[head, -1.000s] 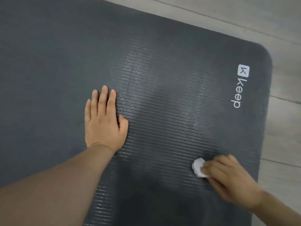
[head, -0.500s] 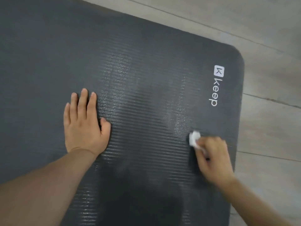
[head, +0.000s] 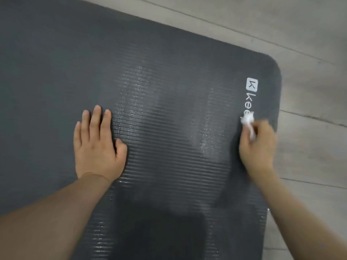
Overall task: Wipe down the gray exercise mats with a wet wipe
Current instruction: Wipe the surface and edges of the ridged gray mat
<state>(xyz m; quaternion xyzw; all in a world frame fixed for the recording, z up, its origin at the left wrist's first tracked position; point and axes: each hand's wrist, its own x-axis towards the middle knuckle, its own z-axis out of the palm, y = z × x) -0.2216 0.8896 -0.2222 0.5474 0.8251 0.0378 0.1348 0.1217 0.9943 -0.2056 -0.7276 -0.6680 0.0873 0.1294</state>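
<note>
Over the last 1 second the right hand (head: pixel 258 145), gripping the wet wipe (head: pixel 247 120), has swept up the gray mat (head: pixel 169 72) onto its logo (head: pixel 251 96), extending the wiped strip, while the flat, empty left hand (head: pixel 97 145) steadies it.

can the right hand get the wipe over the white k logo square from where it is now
Probably yes. The right hand holds the wet wipe on the end of the printed word, and only bare gray mat and lettering lie between it and the logo square just beyond.

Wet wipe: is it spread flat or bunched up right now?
Bunched up. The wet wipe shows as a small crumpled white wad pinched in the right hand, pressed on the gray mat over the printed logo.
</note>
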